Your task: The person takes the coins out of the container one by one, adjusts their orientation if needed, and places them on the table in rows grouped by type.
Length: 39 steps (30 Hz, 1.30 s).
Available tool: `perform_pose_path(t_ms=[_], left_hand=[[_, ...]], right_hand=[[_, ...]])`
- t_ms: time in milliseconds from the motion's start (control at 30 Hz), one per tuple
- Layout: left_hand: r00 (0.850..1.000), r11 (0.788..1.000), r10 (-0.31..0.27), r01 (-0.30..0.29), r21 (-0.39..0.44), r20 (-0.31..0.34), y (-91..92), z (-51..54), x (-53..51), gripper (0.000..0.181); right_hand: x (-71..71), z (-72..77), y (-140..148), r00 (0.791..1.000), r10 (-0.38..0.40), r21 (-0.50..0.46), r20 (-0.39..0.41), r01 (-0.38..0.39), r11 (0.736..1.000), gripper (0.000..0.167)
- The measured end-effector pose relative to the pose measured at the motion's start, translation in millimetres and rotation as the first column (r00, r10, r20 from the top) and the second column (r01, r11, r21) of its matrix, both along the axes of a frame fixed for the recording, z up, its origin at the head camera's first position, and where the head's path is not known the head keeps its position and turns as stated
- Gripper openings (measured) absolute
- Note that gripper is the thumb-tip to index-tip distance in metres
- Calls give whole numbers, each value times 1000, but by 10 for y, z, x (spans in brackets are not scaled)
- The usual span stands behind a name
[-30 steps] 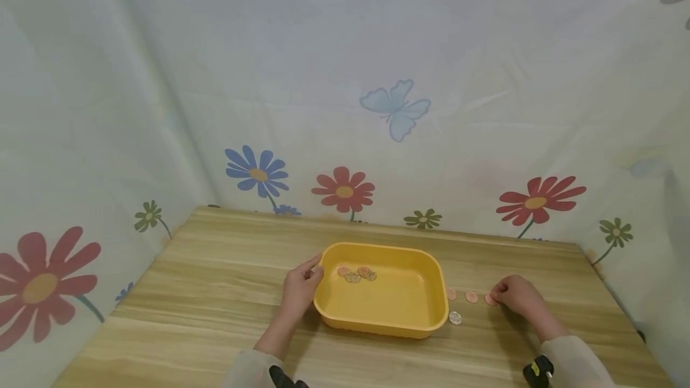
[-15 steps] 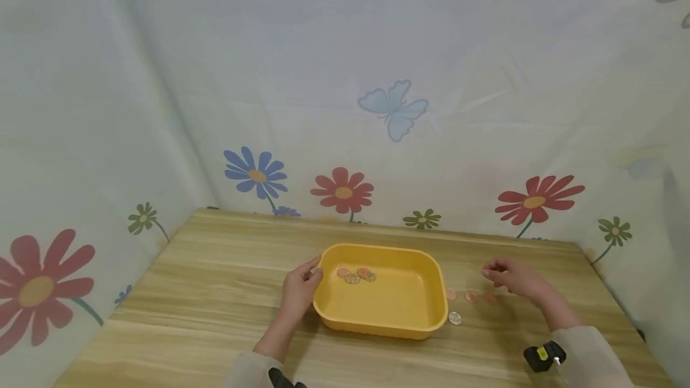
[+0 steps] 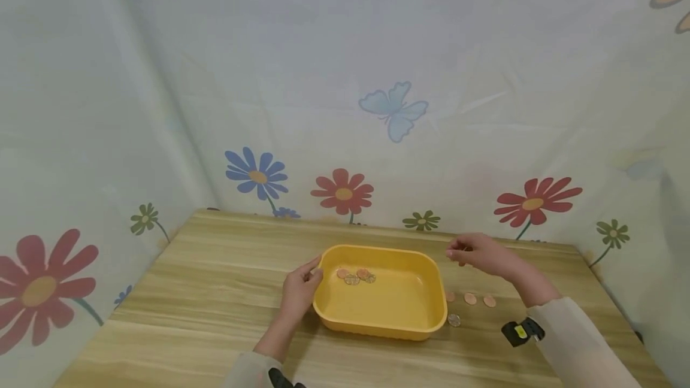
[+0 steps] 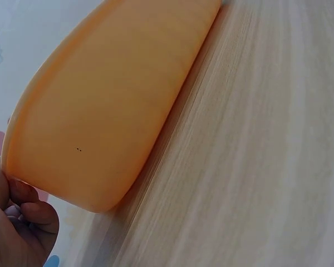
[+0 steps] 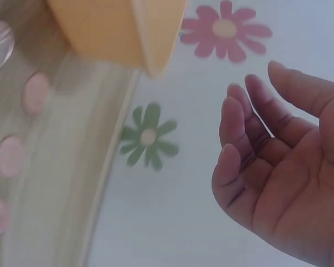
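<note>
Basically, L hand (image 3: 299,290) is pinching left rim of tray (image 3: 383,304), prob. steadying it on desk (image 3: 237,274); R hand (image 3: 483,253) is hovering nr back-right corner, fingers loosely bent, looking empty. Tray coins (image 3: 363,272) are sitting back-left; loose coins (image 3: 470,299) are lying R, spaced apart, prob. avoiding overlap.
</note>
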<state>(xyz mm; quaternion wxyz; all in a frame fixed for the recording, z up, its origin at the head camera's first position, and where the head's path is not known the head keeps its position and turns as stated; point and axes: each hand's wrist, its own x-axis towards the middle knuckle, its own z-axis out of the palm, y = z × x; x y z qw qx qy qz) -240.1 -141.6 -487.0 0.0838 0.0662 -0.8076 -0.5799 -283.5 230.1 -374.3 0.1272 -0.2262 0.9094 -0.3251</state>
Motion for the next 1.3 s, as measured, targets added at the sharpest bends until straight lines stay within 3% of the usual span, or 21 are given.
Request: perform_pose_path(t_ms=[233,467,900,1167,1300], left_hand=[[1000,1000,7,-8,7,6,0,-24,12,39],[1000,1000,2,-2,8,-10,-11,-14,17,40],[1000,1000,3,-3,7,-4,0,-15,0,40],[1000,1000,4,-4,3,10,3,3,15,40],[1000,1000,2,-2,-6,3,1,-6,6,40]], right_hand=[[-96,113,-373,995,101,15,13,-101,995,23],[-205,124,-699,989,150,79,14,-151,985,21],[-356,-46,-1130,978,206,59,44,-208,976,16],[-430,-221,-1356,966,257,154,12,-256,954,17],[-441,-329,-1452,966,255,142,39,-258,956,21]])
